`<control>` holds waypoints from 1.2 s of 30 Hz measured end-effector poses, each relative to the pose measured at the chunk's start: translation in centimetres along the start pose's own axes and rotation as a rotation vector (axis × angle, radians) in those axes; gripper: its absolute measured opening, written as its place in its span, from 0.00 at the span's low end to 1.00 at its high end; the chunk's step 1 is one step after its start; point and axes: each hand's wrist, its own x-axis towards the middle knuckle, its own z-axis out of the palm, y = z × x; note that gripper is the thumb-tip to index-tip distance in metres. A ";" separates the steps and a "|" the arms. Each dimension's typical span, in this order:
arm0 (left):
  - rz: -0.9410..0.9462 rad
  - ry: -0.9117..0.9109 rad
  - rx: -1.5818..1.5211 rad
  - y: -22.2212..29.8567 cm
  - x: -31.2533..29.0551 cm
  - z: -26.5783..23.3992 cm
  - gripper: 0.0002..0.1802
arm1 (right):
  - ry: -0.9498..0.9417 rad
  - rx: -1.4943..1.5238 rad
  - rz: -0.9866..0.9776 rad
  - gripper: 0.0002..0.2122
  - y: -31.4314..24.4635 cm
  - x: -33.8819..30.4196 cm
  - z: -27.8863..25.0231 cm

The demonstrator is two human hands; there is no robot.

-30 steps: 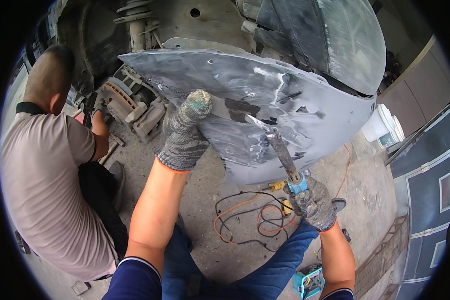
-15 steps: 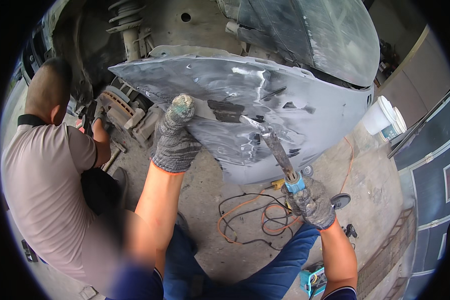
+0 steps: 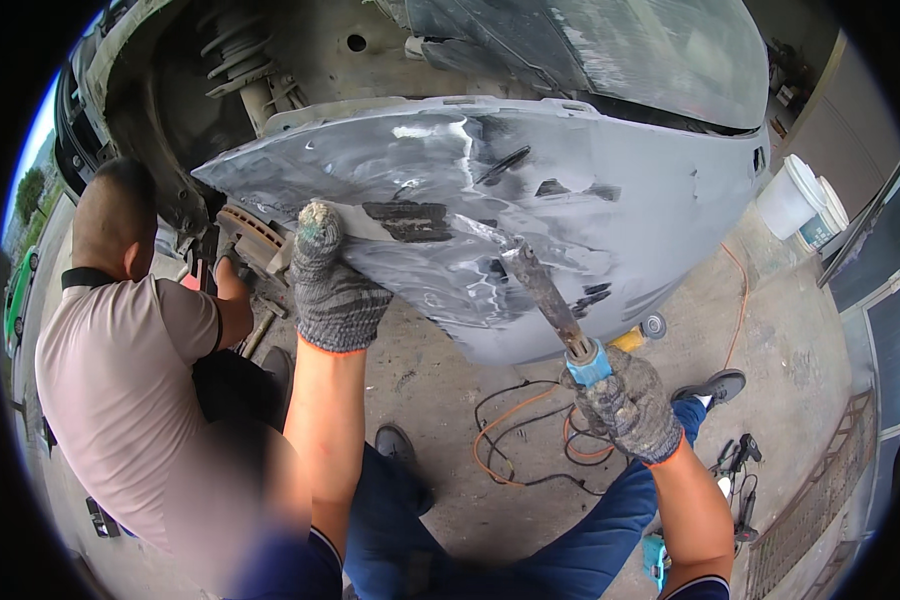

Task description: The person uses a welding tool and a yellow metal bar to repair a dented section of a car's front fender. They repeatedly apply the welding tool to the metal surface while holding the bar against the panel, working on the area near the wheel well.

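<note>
A grey primed car bumper with whitish smears and dark scraped patches hangs before me. My left hand, in a grey knit glove, is closed on its lower left edge, thumb upright on the outer face and the other fingers mostly hidden. In my gloved right hand is what looks like a hot-air welding gun, with a blue collar and a long scorched metal barrel. Its flattened tip meets the bumper face, or nearly so, just right of a dark scraped patch. I cannot tell whether it touches.
At left a co-worker crouches by the brake disc and open wheel arch. Tangled cables lie on the floor between my feet. A yellow power tool lies under the bumper. White buckets stand at right.
My view has shifted, so the bumper and both hands appear farther left or lower. My right shoe has come into sight. The gun's tip stays beside the same dark patch; both grips are unchanged.
</note>
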 end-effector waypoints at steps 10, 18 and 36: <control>0.003 0.024 -0.286 0.1 -0.1 0.5 0.34 | -0.104 0.149 0.056 0.25 0.1 1.1 0.4; 0.042 0.076 -0.245 -0.1 0.1 -0.2 0.36 | -0.081 0.231 0.100 0.23 0.2 0.9 0.4; -0.034 -0.006 -0.372 -0.2 0.0 0.5 0.34 | 0.022 -0.017 -0.010 0.13 0.7 1.7 0.0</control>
